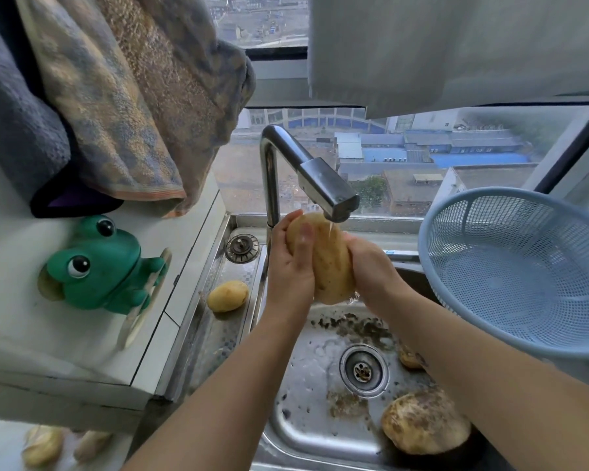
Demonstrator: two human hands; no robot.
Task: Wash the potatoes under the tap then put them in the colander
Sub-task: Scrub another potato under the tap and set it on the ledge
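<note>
Both hands grip one large potato (323,263) upright just beneath the spout of the tap (334,198), where a thin stream of water runs onto its upper end. The left hand (291,263) wraps the potato's left side with the thumb laid across its front. The right hand (371,266) cups the right side, its fingers hidden behind the potato. They hold it above the far end of the steel sink (306,385), whose floor is scattered with dark soil around the drain (364,370). A muddy potato (425,424) lies at the sink's near right corner, and a smaller potato (409,359) shows just beside the drain, partly covered by the right forearm. A pale potato (228,296) rests on the ribbed ledge along the sink's left edge, with a strainer plug (242,248) beyond it near the far left corner. The blue colander (524,266) sits tilted at the sink's right edge, well apart from the held potato. On the white worktop (21,334) to the left stands a green frog (99,266), under hanging towels (116,113). Blurred pale shapes (43,445) lie at the lower left; whether they are potatoes cannot be told.
</note>
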